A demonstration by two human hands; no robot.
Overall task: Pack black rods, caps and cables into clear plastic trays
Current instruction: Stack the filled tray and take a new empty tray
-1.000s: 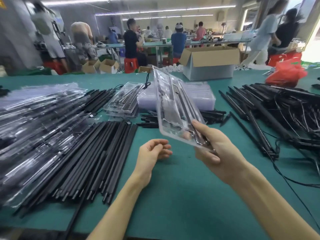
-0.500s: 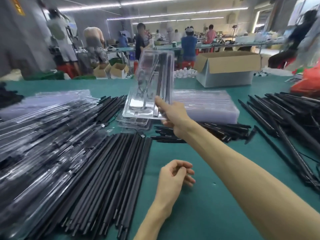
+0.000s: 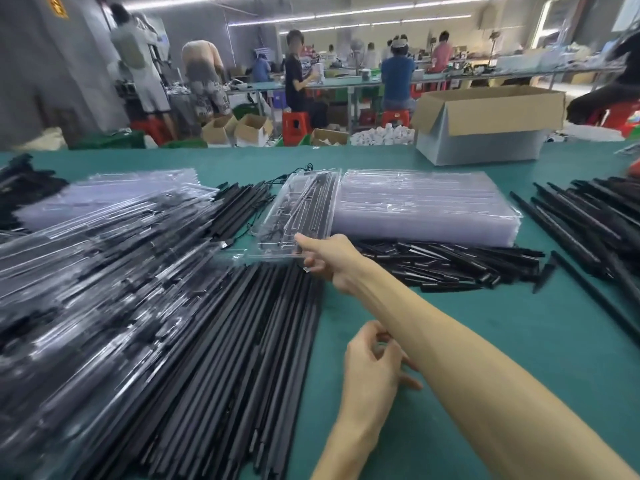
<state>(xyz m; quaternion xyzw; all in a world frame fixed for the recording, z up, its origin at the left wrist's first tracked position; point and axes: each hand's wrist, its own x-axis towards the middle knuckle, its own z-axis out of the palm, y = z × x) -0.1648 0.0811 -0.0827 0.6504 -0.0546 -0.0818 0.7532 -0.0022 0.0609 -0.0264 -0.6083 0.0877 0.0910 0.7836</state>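
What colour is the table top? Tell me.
The table top is teal green; the head view shows it.

A clear plastic tray [image 3: 301, 209] loaded with black rods and thin cable lies almost flat at far centre, its near end pinched by the right hand [image 3: 332, 261]. A stack of empty clear trays [image 3: 426, 209] sits just to its right. Long black rods [image 3: 225, 358] fan out at near left.

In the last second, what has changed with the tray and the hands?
The right hand carried the filled tray forward and leftward, then lowered it flat beside the stack of empty trays, and still pinches its near edge. The left hand stayed low, loosely curled, holding nothing. The rods did not move.
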